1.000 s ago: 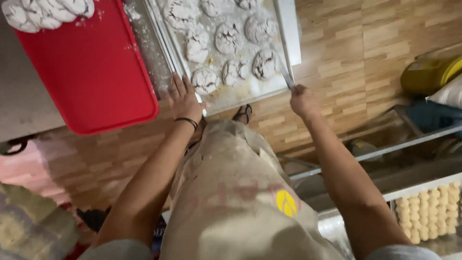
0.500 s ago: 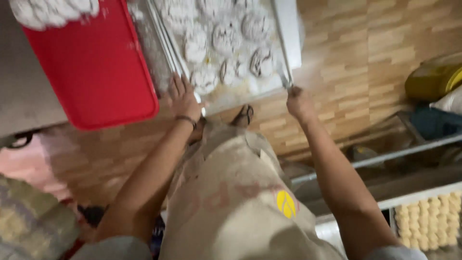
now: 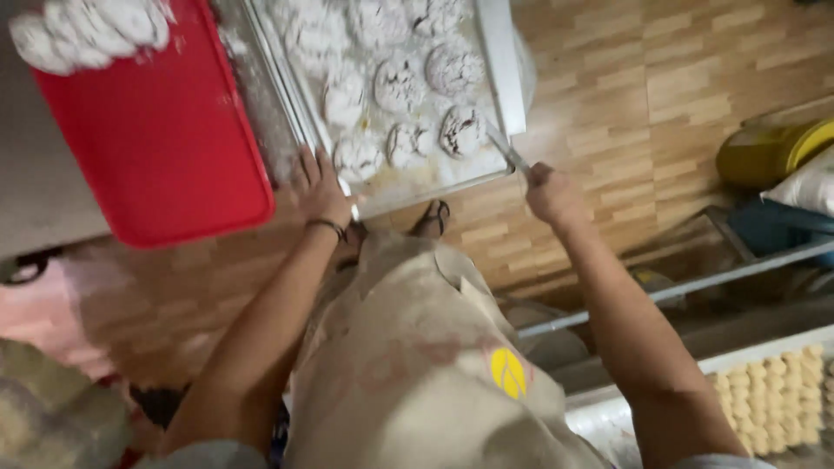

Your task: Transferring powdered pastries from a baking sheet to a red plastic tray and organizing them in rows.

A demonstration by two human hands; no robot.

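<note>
A metal baking tray (image 3: 499, 78) lined with paper holds several powdered crinkle cookies (image 3: 395, 82). My left hand (image 3: 320, 184) rests flat on the tray's near left corner, fingers spread, a dark band on the wrist. My right hand (image 3: 549, 193) grips a thin metal spatula (image 3: 504, 149), whose blade points at the cookie (image 3: 460, 130) in the tray's near right corner. A beige apron (image 3: 417, 365) covers my front.
A red plastic tray (image 3: 165, 148) lies left of the baking tray, with several white dough pieces (image 3: 87, 30) at its far end. Wooden floor below. At lower right, a rack tray of pale dough rounds (image 3: 773, 399); yellow container (image 3: 764, 152) at right.
My right hand has moved slightly left and up along the tray's edge, bringing the spatula closer to the corner cookie. My left hand stays on the tray corner.
</note>
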